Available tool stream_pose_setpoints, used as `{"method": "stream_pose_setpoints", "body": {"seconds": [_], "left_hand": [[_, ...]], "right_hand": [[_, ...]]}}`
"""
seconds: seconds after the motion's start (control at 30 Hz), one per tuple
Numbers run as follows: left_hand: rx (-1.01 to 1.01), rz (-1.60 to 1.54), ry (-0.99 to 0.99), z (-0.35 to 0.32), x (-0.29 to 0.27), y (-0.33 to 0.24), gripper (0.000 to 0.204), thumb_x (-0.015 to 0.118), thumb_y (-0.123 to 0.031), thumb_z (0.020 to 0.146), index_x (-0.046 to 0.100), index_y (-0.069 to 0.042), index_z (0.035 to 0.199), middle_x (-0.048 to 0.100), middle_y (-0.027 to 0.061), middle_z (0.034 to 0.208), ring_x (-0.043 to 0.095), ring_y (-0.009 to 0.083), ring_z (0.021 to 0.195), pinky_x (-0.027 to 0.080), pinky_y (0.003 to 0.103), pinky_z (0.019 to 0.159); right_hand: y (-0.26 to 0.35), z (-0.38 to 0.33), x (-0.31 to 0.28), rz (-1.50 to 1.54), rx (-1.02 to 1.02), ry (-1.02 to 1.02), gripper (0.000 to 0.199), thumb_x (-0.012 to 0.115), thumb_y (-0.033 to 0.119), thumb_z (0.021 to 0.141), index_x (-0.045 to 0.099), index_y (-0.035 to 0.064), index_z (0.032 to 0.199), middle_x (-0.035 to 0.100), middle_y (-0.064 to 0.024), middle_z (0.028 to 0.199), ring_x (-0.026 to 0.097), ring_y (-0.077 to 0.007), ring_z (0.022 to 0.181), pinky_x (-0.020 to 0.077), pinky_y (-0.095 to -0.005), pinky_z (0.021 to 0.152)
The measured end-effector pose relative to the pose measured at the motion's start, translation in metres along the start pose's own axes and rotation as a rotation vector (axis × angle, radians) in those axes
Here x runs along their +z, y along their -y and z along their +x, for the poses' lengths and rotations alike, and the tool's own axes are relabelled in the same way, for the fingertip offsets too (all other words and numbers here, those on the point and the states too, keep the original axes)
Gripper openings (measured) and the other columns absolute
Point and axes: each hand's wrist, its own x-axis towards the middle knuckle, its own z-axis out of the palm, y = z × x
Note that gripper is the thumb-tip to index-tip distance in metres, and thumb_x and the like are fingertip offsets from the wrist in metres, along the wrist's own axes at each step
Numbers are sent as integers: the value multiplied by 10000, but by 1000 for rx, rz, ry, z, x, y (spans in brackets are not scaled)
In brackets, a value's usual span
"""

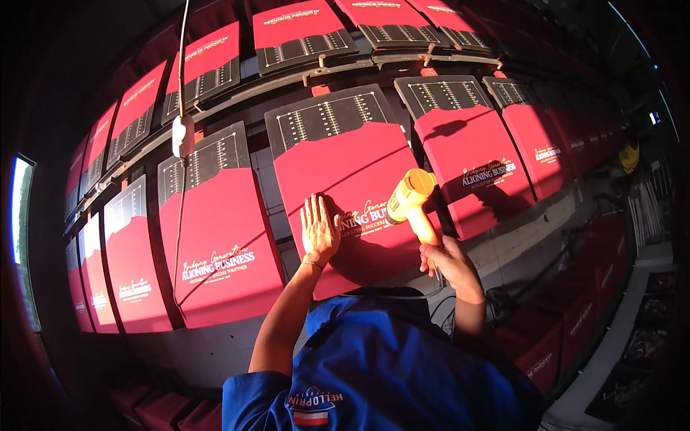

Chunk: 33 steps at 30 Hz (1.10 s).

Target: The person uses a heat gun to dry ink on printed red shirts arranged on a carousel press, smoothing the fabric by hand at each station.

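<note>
In the head view, a red T-shirt (343, 169) with white and dark printed lettering is stretched over a black board (329, 115) marked with white scales. My left hand (320, 228) lies flat on the cloth, fingers stretched out, just left of the lettering. To its right, my right hand (453, 266) grips a yellow hair dryer (414, 195) by the handle. The dryer's round body is over the right part of the print and hides some of the letters. Whether it touches the cloth I cannot tell.
Beside this board stand more red shirts on boards, to the left (219, 215) and right (478, 158). A metal rail (287, 77) runs behind them, with another row beyond. A cord with a white switch (183, 136) hangs at left. Red shirts (539, 352) also lie lower right.
</note>
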Motion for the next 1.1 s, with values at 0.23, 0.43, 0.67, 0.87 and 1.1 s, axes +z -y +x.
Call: {"method": "stream_pose_setpoints", "body": {"seconds": [0.23, 0.43, 0.67, 0.87, 1.1], "left_hand": [[62, -15, 88, -20, 3, -22, 660, 395, -371, 976, 289, 74, 1452, 251, 234, 1540, 179, 384, 1450, 129, 482, 1188], [273, -83, 177, -70, -10, -24, 684, 478, -344, 947, 285, 79, 1449, 260, 236, 1534, 178, 375, 1454, 126, 482, 1191], [-11, 19, 28, 4, 2, 8, 674, 390, -375, 977, 253, 63, 1470, 206, 245, 1553, 156, 380, 1458, 116, 478, 1190], [48, -18, 68, -15, 8, -13, 674, 386, -380, 976, 275, 81, 1455, 248, 240, 1540, 185, 388, 1449, 128, 486, 1186], [255, -21, 194, -88, -24, -35, 642, 425, -366, 981, 309, 65, 1443, 275, 220, 1533, 214, 351, 1447, 167, 448, 1188]], "right_hand": [[-1, -1, -9, 12, -25, -9, 191, 649, 200, 908, 553, 38, 938, 591, -13, 721, 604, -96, 589, 456, -232, 486], [-6, -4, -9, 26, -20, -93, 128, 618, 144, 905, 559, 43, 955, 580, -18, 723, 587, -114, 600, 444, -248, 500], [-5, -8, -11, 55, -31, -160, 133, 621, 157, 900, 559, 48, 945, 582, -22, 728, 589, -115, 606, 442, -241, 504], [-5, -9, -7, 44, -42, -162, 137, 611, 168, 908, 560, 50, 955, 582, -22, 750, 598, -119, 625, 439, -237, 512], [-17, -8, -1, 43, -74, -153, 167, 612, 174, 928, 543, 44, 1008, 587, -23, 765, 609, -121, 625, 444, -238, 502]]}}
